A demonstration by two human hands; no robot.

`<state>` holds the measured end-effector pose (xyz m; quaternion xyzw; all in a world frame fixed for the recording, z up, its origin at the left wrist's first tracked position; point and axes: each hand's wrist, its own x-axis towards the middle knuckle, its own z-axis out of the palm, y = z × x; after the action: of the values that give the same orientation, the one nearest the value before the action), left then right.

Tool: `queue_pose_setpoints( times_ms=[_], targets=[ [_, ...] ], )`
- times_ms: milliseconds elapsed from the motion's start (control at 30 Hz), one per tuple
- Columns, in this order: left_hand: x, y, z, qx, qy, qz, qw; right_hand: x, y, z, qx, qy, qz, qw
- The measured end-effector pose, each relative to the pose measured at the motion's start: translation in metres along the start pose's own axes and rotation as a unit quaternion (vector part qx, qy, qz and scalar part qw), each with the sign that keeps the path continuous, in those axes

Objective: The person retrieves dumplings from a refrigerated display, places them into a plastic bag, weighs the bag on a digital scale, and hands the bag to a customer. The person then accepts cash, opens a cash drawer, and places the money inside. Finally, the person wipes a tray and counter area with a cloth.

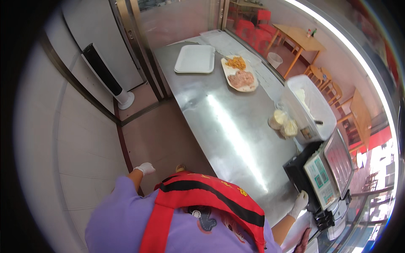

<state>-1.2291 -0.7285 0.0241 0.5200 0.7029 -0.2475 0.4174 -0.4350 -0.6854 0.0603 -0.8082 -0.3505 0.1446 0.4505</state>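
My left hand [146,169], in a white glove, hangs over the floor beside the metal table, its fingers curled, with nothing visible in it. My right hand [302,200], gloved too, is at the side of a black box [302,174] next to a digital weighing scale [322,178]; whether it grips anything cannot be told. Farther along the steel table [202,126] lies an oval plate [250,87] with pinkish minced meat [242,79] and a chopped orange-yellow food [235,63]. White trays [195,59] stand left of the plate. Tied plastic bags of pale food [283,124] sit near the right edge.
A clear plastic bin [311,107] with white contents and a dark handle stands at the table's right edge. Glass panels border the table. A tower fan [102,71] stands at the left by a sliding door frame [137,47]. A piece of dark meat [303,242] lies at the lower right.
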Motion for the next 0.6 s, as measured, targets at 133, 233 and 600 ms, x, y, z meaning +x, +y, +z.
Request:
queue_pose_setpoints(
  times_ms=[133,233,600],
  targets=[
    [0.029,-0.043,-0.030,-0.116,0.091,0.016,0.989,-0.071,-0.059,0.040,0.063,0.012,0.065,0.996],
    [0.042,-0.072,-0.069,-0.212,0.101,0.005,0.972,-0.127,-0.126,0.123,0.015,0.017,0.033,0.999],
    [0.089,-0.209,-0.103,-0.579,0.186,-0.053,0.792,-0.198,-0.448,0.512,0.151,-0.482,0.068,0.860]
  ],
)
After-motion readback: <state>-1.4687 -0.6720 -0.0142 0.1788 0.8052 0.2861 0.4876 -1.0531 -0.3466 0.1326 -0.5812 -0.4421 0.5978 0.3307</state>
